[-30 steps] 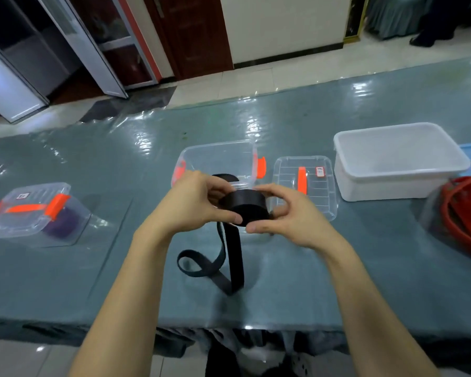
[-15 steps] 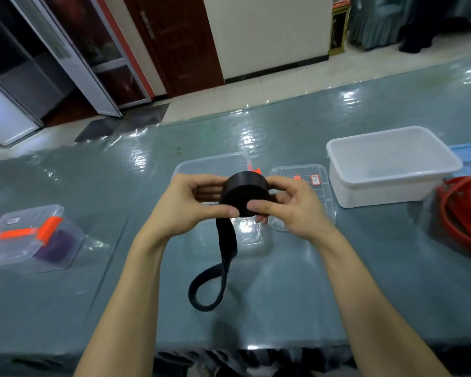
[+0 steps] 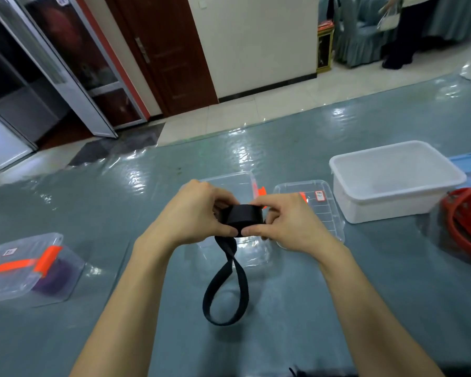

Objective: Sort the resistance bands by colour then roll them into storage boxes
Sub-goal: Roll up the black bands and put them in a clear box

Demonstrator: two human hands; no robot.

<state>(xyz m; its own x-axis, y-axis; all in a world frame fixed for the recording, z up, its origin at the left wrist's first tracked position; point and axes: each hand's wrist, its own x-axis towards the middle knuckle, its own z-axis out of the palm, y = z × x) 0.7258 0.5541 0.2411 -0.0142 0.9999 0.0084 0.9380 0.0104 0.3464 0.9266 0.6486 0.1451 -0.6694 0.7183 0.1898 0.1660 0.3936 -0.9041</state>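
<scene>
Head view: left hand (image 3: 193, 213) and right hand (image 3: 286, 227) are pinching the black band (image 3: 242, 216) roll.
Risk: coil could be unwinding if thumbs slacken.

1. The rolled band (image 3: 242, 217) sits between the left grip (image 3: 191, 213) and the right grip (image 3: 286, 224), both pinching it above the tabletop (image 3: 365, 308); its loose loop hangs below, nearer the person.
2. Behind and beneath the grips lies an open box (image 3: 229, 180), with a lid (image 3: 326, 213) just to its right.
3. Right of the lid stands a large tub (image 3: 392, 183).
4. A heap of bands (image 3: 462, 229) lies at the right edge, beside the tub.
5. A closed box (image 3: 25, 268) sits far left, a band inside.
</scene>
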